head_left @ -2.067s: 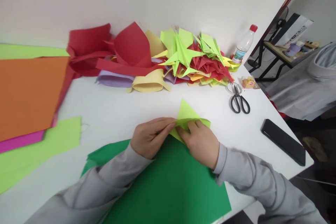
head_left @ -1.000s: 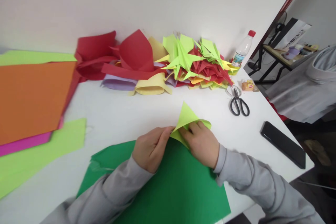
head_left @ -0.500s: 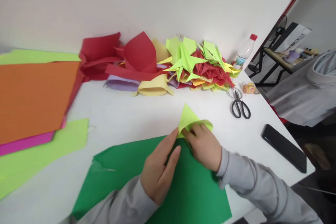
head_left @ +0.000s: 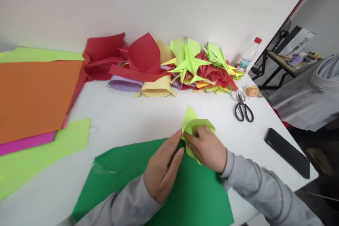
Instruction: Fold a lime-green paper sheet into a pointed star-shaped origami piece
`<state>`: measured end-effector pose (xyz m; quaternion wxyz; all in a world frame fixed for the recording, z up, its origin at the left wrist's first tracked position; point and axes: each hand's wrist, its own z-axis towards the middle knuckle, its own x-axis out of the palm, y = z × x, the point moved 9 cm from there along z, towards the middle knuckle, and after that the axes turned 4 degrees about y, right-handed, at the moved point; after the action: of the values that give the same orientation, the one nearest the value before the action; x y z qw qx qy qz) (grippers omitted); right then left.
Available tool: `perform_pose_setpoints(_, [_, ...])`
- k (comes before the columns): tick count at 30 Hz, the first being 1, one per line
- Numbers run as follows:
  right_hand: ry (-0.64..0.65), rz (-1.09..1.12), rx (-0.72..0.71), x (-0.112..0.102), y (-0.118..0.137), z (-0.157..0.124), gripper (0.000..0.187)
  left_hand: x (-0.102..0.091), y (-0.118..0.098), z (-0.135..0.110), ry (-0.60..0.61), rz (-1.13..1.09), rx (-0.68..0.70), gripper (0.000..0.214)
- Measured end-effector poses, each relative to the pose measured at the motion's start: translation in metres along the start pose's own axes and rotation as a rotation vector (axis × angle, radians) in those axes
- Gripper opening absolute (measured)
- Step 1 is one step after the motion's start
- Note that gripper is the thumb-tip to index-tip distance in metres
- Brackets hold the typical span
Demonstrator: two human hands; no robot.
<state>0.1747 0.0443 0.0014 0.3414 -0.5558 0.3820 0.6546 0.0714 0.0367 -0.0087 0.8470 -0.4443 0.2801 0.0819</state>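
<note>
A small yellow-green sheet of folding paper [head_left: 190,113] lies at the far edge of a green sheet [head_left: 127,164], one flap curled up and a lower corner showing beneath my right hand. My right hand [head_left: 208,148] is closed on this paper, its fingers bent inside the raised flap. My left hand [head_left: 164,167] has its fingers stretched out and the thumb apart; the fingertips touch the paper's left edge. What lies under the right fingers is hidden.
Behind stand red paper shapes [head_left: 144,54] and a pile of folded yellow-green stars [head_left: 189,61]. Scissors [head_left: 242,109], a phone [head_left: 287,152] and a bottle [head_left: 247,56] are at the right. Large orange sheets [head_left: 34,95] lie left. A grey-clothed person [head_left: 312,91] is beyond the table's right edge.
The paper's flap has curled up higher, and a lower corner now shows below my right hand. The left hand keeps its place at the edge; the view has shifted slightly.
</note>
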Motion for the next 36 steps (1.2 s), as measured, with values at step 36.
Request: perform_pose_setpoints(36, [-0.080,0.389,0.027,-0.006,-0.013,-0.010,0.045,0.031,-0.017,0.001,0.158,0.608,0.166,0.042])
